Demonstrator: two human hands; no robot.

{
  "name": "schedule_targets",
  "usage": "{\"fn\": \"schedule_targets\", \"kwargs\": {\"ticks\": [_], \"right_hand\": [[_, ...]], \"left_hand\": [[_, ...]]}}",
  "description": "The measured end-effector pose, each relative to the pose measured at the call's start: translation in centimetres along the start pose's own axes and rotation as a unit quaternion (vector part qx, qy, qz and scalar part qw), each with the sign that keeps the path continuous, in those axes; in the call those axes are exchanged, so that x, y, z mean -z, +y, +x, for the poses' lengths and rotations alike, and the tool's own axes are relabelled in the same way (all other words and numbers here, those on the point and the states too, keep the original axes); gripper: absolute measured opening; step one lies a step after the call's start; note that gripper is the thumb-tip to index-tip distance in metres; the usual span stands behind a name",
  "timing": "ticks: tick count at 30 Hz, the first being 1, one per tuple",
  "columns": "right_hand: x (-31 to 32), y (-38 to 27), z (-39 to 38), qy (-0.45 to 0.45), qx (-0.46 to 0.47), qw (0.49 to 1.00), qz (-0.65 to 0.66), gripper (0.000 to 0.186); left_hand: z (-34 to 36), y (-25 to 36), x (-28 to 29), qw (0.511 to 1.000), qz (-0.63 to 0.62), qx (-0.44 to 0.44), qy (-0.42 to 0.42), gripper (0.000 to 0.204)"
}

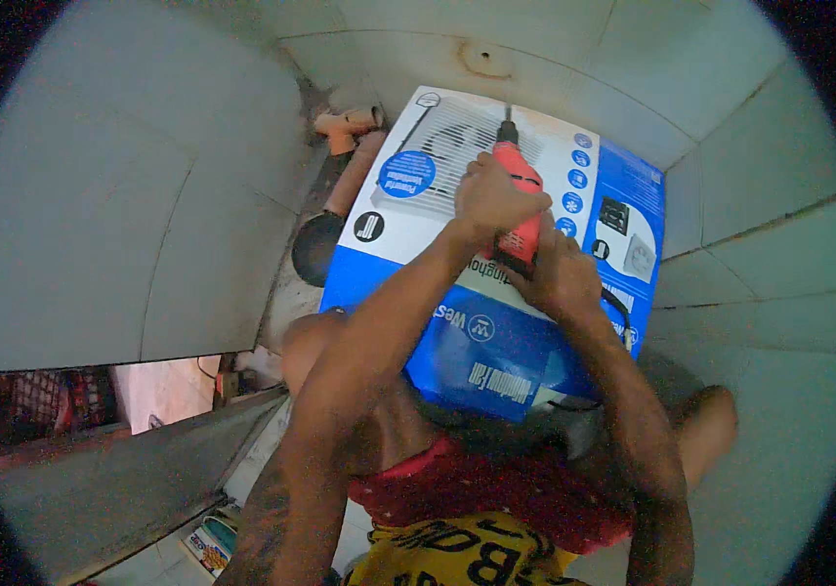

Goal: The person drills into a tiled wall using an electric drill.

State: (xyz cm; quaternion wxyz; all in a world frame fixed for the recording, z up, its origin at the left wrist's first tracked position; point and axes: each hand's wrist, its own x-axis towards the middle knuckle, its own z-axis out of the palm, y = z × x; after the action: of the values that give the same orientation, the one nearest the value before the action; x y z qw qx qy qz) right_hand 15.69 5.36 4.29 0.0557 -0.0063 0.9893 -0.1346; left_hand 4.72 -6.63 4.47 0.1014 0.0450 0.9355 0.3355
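Note:
A red corded power drill [521, 237] lies between my two hands, its black chuck [507, 132] and thin bit pointing away from me toward the tiled wall. My left hand [491, 200] is wrapped over the front of the drill's body. Around its rear end my right hand [564, 269] is closed; I cannot see whether a finger presses the trigger. Under the drill is a large blue and white fan box [364, 278], with a fan pictured on its top. Whether the bit's tip touches the wall is too fine to tell.
A small dark hole with a brown stain [484, 57] marks the far wall. Orange pipe fittings [348, 125] and a round black piece [317, 250] stand left of the box. A black cord [621, 305] runs by my right wrist. Tiled walls rise close on both sides.

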Motion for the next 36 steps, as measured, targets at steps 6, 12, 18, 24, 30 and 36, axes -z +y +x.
{"fn": "schedule_targets", "kwargs": {"ticks": [6,12,18,24,30,36], "right_hand": [[-1.1,1.1,0.0,0.02,0.025,0.999,-0.03,0.11],[-0.8,0.3,-0.2,0.024,0.04,0.998,-0.031,0.11],[-0.7,0.5,-0.1,0.017,0.046,0.997,-0.064,0.107],[-1.0,0.4,-0.1,0.024,0.05,0.996,-0.071,0.107],[-1.0,0.6,-0.1,0.016,0.044,0.997,-0.069,0.107],[-1.3,0.7,-0.1,0.013,0.047,0.997,-0.065,0.105]], "left_hand": [[-0.5,0.7,0.5,1.0,-0.003,0.023,-0.018,0.104],[-0.2,0.2,0.4,1.0,0.002,0.013,-0.016,0.105],[-0.1,0.3,0.5,1.0,0.002,0.02,-0.022,0.107],[-0.2,0.3,0.7,1.0,-0.003,0.017,-0.02,0.106],[-0.3,0.4,0.7,1.0,-0.007,0.013,-0.022,0.105],[-0.3,0.2,0.7,1.0,-0.005,0.004,-0.02,0.106]]}}
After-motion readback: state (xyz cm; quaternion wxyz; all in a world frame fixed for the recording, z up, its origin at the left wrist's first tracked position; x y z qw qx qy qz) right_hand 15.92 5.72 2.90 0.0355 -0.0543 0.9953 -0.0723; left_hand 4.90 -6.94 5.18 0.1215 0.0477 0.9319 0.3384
